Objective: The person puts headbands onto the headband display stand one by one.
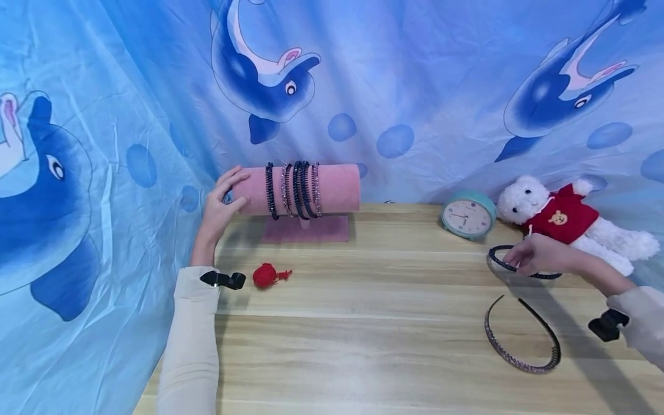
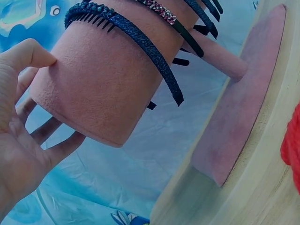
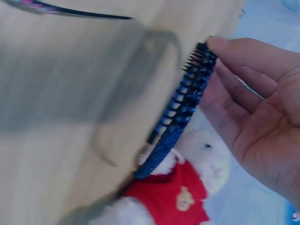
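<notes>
A pink padded roll point(image 1: 339, 187) on a stand carries several dark and glittery headbands point(image 1: 270, 190). My left hand point(image 1: 215, 210) grips the roll's left end, its thumb on the near side in the left wrist view point(image 2: 23, 122). At the right, my right hand point(image 1: 539, 255) pinches a dark blue braided headband point(image 1: 499, 260); the right wrist view shows this headband point(image 3: 176, 122) with its comb teeth, held above the table between thumb and fingers of the hand point(image 3: 262, 93). Nearer the front lies a pink glittery headband point(image 1: 519, 363) on the table.
A red yarn ball point(image 1: 264, 276) lies in front of the stand's pink base point(image 1: 332, 229). A teal clock point(image 1: 468, 215) stands at the back right, beside a white plush bear point(image 1: 562, 222) in a red shirt. Blue dolphin-print curtain point(image 1: 394, 86) borders the wooden table point(image 1: 373, 323).
</notes>
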The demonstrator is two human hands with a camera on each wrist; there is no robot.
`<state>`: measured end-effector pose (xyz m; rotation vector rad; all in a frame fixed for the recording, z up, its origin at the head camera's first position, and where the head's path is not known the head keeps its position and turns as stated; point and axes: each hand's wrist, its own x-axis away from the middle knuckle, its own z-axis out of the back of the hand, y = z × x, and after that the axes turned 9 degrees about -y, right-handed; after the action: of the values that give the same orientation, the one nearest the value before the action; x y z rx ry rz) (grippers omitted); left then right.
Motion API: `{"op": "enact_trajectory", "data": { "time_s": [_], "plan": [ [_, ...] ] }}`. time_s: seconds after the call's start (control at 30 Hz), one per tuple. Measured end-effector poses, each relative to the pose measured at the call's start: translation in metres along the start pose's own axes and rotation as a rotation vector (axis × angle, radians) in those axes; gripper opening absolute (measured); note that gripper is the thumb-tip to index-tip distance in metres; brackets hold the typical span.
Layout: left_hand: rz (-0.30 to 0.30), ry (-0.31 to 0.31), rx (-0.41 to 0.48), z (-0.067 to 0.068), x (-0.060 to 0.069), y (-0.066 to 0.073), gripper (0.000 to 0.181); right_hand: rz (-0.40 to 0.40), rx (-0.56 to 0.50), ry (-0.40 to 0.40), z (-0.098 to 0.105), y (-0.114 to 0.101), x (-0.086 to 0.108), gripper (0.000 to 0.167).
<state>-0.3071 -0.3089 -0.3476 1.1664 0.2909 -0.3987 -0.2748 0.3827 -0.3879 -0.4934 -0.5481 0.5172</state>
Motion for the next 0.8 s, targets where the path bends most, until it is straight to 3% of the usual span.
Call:
{"op": "enact_trajectory", "data": {
  "time_s": [0.27, 0.5, 0.8],
  "plan": [
    [-0.047, 0.021, 0.046, 0.000, -0.002, -0.005, 0.047, -0.046, 0.003, -0.040, 0.027, -0.022, 0.005, 0.030],
    [-0.024, 0.016, 0.049, -0.001, -0.001, -0.005, 0.048, -0.048, 0.005, -0.068, 0.038, -0.035, 0.005, 0.027],
    [-0.023, 0.007, 0.055, 0.000, 0.000, -0.007, 0.048, 0.006, 0.086, -0.012, 0.045, -0.053, 0.003, 0.025]
  ]
}}
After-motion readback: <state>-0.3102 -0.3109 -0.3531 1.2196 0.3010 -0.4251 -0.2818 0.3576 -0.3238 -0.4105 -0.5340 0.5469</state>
